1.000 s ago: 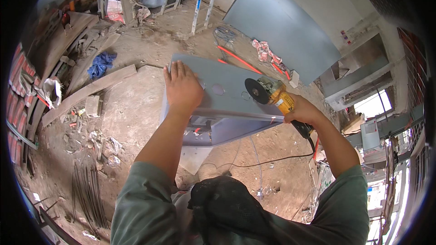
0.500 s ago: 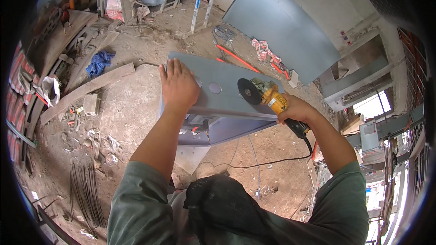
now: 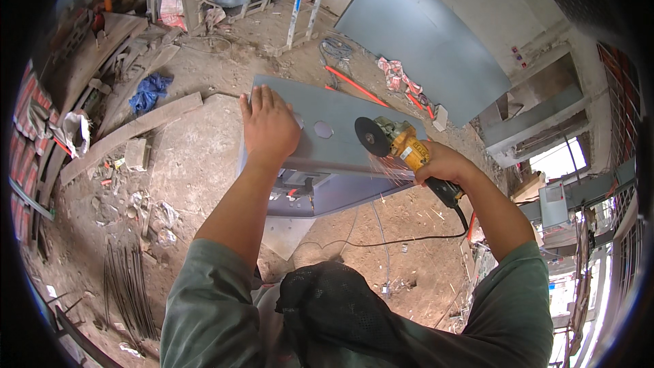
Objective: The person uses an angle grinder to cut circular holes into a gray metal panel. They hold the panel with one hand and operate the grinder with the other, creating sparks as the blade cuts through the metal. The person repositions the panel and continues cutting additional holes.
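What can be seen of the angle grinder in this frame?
The angle grinder has a yellow body, a dark round disc at its front and a black rear handle trailing a black cord. The right hand grips the handle. The disc stands on edge at the grey metal box, with faint sparks below it.

Left hand (image 3: pixel 269 123) on metal box (image 3: pixel 320 140), angle grinder (image 3: pixel 395 143) right

Single head cam, fisheye, looking steeply down.
Close over both forearms and the grey metal box (image 3: pixel 327 143); dirt floor (image 3: pixel 197 163) fills surroundings, edges bend.
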`<state>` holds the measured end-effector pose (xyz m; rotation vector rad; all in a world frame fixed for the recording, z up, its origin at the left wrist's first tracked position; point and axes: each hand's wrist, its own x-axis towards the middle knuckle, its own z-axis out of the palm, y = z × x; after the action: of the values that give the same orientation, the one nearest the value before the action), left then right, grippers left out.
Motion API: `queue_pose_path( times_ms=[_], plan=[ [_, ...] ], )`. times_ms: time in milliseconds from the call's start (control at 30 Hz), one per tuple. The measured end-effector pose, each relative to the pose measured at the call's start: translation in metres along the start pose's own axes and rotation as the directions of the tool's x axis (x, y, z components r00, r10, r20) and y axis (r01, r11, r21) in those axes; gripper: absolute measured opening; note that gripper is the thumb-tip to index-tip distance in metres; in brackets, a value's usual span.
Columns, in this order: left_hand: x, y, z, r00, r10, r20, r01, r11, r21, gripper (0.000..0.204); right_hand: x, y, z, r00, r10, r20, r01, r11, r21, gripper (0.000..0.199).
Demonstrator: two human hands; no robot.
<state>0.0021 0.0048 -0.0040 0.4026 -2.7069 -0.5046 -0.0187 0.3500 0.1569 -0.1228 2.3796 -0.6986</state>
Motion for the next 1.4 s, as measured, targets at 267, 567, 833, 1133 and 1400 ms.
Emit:
queue_pose_path(
  times_ms=[267, 567, 833, 1133, 1400],
  plan=[
    [-0.001, 0.002, -0.004, 1.0, 0.006, 0.022, -0.006, 1.0, -0.005, 0.059, 0.011, 0.016, -0.001, 0.994, -0.072, -0.079, 0.06, 0.988, -0.145, 0.054],
    [-0.001, -0.001, 0.005, 0.999, 0.01, -0.042, -0.01, 1.0, 0.002, 0.057, -0.01, -0.012, -0.009, 0.995, -0.007, -0.098, -0.021, 0.959, -0.283, 0.059],
    [0.0, 0.0, -0.001, 1.0, 0.006, -0.008, -0.006, 1.0, -0.014, 0.058, -0.003, 0.005, -0.034, 0.99, -0.098, -0.102, 0.051, 0.922, -0.384, 0.061],
    [-0.001, 0.0, 0.002, 1.0, 0.0, -0.03, -0.001, 0.999, -0.036, 0.058, -0.002, -0.007, -0.03, 0.997, -0.071, -0.041, 0.049, 0.913, -0.405, 0.059],
    [-0.003, 0.0, 0.0, 0.999, -0.009, -0.044, 0.008, 1.0, -0.028, 0.057, -0.002, -0.015, -0.026, 0.997, -0.071, -0.028, 0.052, 0.896, -0.441, 0.06]
  ],
)
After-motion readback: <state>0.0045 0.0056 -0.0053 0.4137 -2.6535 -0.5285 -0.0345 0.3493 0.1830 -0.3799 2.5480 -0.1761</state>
